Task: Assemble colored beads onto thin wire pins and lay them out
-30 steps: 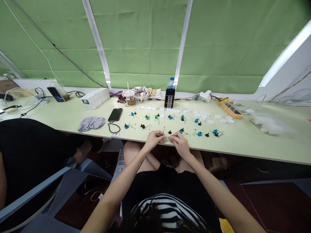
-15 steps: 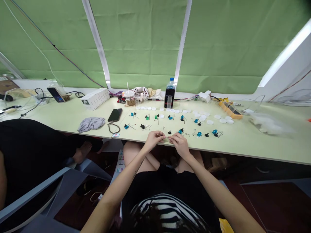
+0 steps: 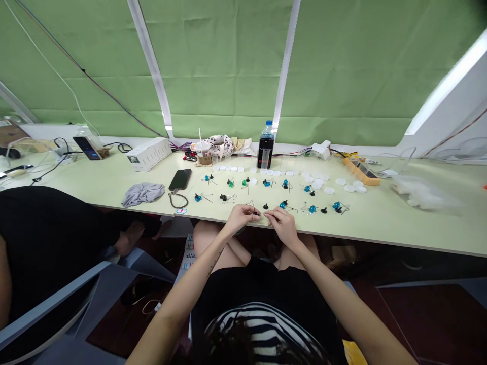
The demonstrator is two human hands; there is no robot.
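At the table's front edge my left hand (image 3: 241,217) pinches a small dark part (image 3: 256,213), with a thin bent wire (image 3: 251,205) sticking up by the fingertips. My right hand (image 3: 280,223) is closed on a thin metal rod (image 3: 264,213) that points left at the dark part. Just beyond the fingers a black knob-like piece (image 3: 265,207) stands on the table. Small sets of blue, green and black pieces with bent wires lie in rows around, among them a blue one (image 3: 312,209) and a green one (image 3: 244,183). The held parts are too small to make out fully.
White round caps (image 3: 317,184) line the back of the rows. A phone (image 3: 265,153) leans on a bottle (image 3: 268,130). Another phone (image 3: 180,179) and a grey cloth (image 3: 143,194) lie left; a yellow multimeter (image 3: 360,171) and plastic bag (image 3: 422,193) lie right. A person (image 3: 45,243) sits at left.
The wire at my left fingertips has tilted left, and the dark part now shows between my hands. My right hand has shifted slightly, with the rod more visible. The table pieces stay put.
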